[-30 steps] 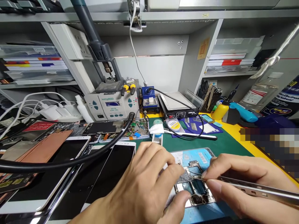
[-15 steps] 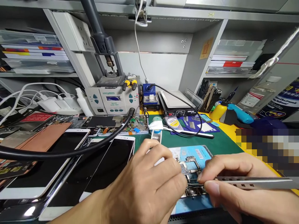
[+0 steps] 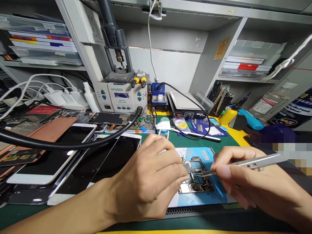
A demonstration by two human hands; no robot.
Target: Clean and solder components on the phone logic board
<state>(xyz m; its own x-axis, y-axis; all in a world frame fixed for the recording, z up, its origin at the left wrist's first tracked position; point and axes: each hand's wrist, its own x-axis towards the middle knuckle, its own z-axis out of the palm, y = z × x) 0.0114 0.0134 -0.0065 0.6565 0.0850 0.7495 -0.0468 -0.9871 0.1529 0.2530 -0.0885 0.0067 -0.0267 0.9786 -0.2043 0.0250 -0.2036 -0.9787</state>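
My right hand (image 3: 241, 170) pinches a pair of silver tweezers (image 3: 260, 161) between thumb and fingers, their tips pointing left over a phone circuit board (image 3: 200, 188). The board lies on a blue and white sheet or plate (image 3: 190, 201), with another dark board piece (image 3: 198, 169) just behind it. My left hand (image 3: 156, 177) is curled at the left side of the boards, covering part of them. Its fingertips are bent under and hidden from view, so what they hold cannot be made out.
Phones with white ends (image 3: 117, 159) lie to the left. A black hose (image 3: 73, 146) curves over them from the hot-air station (image 3: 122, 97). Behind stand a soldering iron holder (image 3: 158, 94) and a heating plate (image 3: 185, 104). A yellow bottle (image 3: 227, 116) is at right.
The view has shifted, and more of the boards shows between my hands. The tweezers have tilted, their rear end now higher, and their tips show over the board. My left hand stays curled.
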